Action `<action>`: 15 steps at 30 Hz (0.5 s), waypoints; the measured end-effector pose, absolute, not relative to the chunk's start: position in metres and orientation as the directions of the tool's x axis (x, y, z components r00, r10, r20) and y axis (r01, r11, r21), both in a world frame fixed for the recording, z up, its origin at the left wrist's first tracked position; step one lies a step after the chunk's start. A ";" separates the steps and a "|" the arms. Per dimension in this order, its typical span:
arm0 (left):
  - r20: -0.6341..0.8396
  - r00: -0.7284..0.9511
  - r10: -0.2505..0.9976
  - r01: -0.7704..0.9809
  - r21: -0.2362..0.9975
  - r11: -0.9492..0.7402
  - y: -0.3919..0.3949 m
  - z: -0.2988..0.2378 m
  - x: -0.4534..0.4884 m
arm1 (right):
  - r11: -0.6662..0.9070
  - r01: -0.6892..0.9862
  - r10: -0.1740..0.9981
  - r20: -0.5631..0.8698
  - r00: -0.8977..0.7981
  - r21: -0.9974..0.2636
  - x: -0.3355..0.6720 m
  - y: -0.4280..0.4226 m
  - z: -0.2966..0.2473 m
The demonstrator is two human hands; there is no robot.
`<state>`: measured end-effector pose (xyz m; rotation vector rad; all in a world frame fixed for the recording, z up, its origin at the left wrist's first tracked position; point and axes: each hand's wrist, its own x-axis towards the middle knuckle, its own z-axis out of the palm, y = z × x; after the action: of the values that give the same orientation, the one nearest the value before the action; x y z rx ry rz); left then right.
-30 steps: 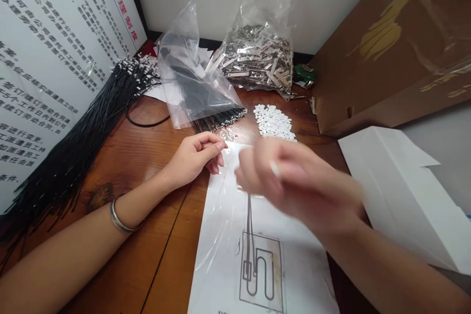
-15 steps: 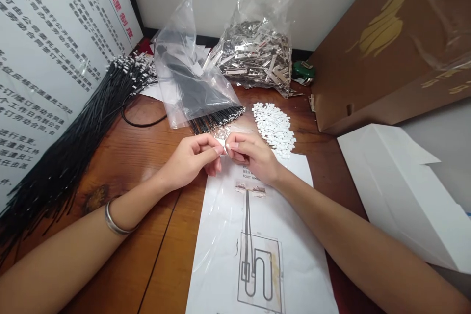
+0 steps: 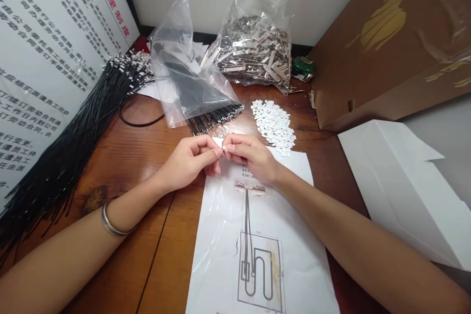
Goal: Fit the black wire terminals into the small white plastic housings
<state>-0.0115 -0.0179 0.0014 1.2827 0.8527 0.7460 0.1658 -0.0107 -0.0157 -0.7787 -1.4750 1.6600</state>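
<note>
Two hands pinched together on one small white piece, above a wiring diagram sheet.

Nearest, under the wrists, lies the diagram sheet (image 3: 257, 255) in its clear sleeve. Above it the left hand (image 3: 187, 162) and right hand (image 3: 250, 157) meet fingertip to fingertip, both closed on a small white connector piece (image 3: 220, 143) (too small to tell which way it points or where its long axis runs). Just beyond the right hand sits the pile of white connectors (image 3: 274, 120), still large, so much seems left. Beyond the left hand, black wires (image 3: 217, 117) poke from a clear bag, tips toward the hands; a long finished-looking wire bundle (image 3: 73, 142) lies far left. Farthest, a bag of metal clips (image 3: 253, 54).
</note>
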 end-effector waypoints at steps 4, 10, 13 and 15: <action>-0.126 0.487 0.864 0.003 0.990 0.142 -0.019 0.002 -0.011 | -0.039 -0.161 0.853 0.051 -0.519 -0.986 0.166 -0.010 -0.016; -0.117 0.479 0.870 -0.004 0.991 0.135 -0.019 0.002 -0.009 | -0.026 -0.163 0.852 0.064 -0.519 -0.986 0.167 -0.010 -0.016; -0.110 0.479 0.871 -0.015 0.991 0.133 -0.019 0.003 -0.009 | -0.024 -0.168 0.854 0.067 -0.516 -0.985 0.167 -0.010 -0.016; -0.109 0.478 0.871 -0.020 0.991 0.135 -0.019 0.003 -0.009 | -0.023 -0.167 0.853 0.068 -0.517 -0.986 0.167 -0.010 -0.016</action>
<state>-0.0094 -0.0189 0.0029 1.2755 0.8612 0.7773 0.1672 -0.0103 -0.0164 -0.7524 -1.4696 1.6525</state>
